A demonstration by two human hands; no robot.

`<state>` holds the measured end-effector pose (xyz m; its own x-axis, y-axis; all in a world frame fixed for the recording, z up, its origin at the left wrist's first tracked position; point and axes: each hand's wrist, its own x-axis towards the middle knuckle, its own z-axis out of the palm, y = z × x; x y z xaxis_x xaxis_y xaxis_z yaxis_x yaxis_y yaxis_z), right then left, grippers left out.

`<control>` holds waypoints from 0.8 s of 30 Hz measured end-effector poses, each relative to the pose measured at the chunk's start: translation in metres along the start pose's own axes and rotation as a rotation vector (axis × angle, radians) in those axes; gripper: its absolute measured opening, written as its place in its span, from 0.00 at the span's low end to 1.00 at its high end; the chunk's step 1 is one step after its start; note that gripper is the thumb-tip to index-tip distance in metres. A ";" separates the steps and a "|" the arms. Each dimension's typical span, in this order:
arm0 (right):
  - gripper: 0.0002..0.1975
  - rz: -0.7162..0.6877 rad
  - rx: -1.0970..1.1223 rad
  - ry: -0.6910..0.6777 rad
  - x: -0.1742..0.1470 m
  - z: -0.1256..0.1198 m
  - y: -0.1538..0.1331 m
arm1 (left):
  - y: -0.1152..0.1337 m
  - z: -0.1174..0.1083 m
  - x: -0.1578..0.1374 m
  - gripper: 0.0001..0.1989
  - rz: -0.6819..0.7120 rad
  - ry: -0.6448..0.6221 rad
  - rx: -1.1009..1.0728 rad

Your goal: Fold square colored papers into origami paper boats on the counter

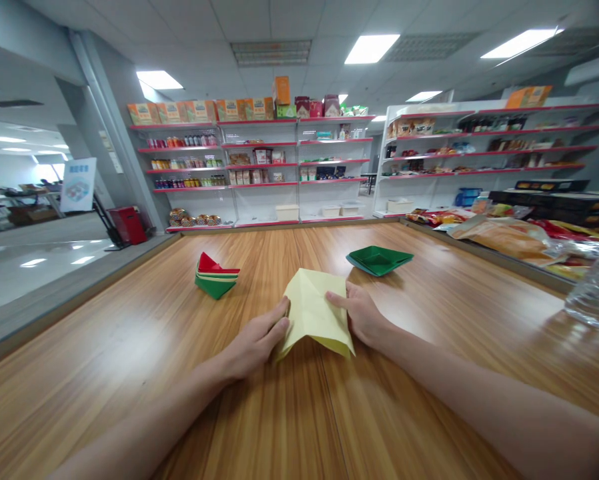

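Note:
A pale yellow sheet of folded paper (314, 310) is held between my two hands, just over the table, with a crease running down its middle and its near edge bowed open. My left hand (259, 337) grips the left edge, thumb on the near side. At the right edge my right hand (362, 312) pinches the paper, its thumb lying on top and the other fingers hidden behind. Farther left stands a nested stack of folded paper boats (216, 277) in red, cream and green. Beyond my right hand sits a dark green folded paper tray (378, 260).
The wooden table (129, 360) has a raised edge. A clear plastic bottle (597, 293) stands at the far right, near packaged snacks (504, 237) and black boxes (554, 203). Stocked shelves (259, 163) line the back, and a red box (128, 225) stands on the floor at left.

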<state>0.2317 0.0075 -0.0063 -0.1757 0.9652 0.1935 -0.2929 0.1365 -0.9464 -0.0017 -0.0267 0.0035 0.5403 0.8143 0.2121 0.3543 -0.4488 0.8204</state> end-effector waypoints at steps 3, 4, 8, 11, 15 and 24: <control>0.18 -0.069 -0.149 -0.010 -0.006 0.009 0.000 | 0.016 0.010 0.001 0.31 0.054 -0.107 -0.535; 0.18 -0.088 -0.205 -0.020 -0.010 0.012 -0.001 | 0.020 0.012 0.001 0.32 0.038 -0.140 -0.664; 0.26 -0.198 -0.506 -0.038 -0.024 0.026 -0.001 | 0.023 0.019 -0.002 0.33 -0.081 -0.105 -0.664; 0.41 -0.281 -0.863 0.007 -0.030 0.031 0.003 | 0.012 0.019 -0.003 0.38 -0.002 0.063 -0.152; 0.49 -0.411 -1.256 0.046 -0.035 0.033 0.003 | 0.002 0.017 -0.004 0.34 0.034 -0.025 0.567; 0.40 -0.380 -1.182 -0.860 -0.057 0.059 -0.019 | 0.000 0.014 -0.007 0.37 -0.018 -0.287 0.845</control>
<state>0.1915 -0.0630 0.0162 -0.8688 0.4687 0.1599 0.3830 0.8406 -0.3831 0.0051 -0.0371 -0.0055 0.6595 0.7511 -0.0314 0.7476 -0.6508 0.1325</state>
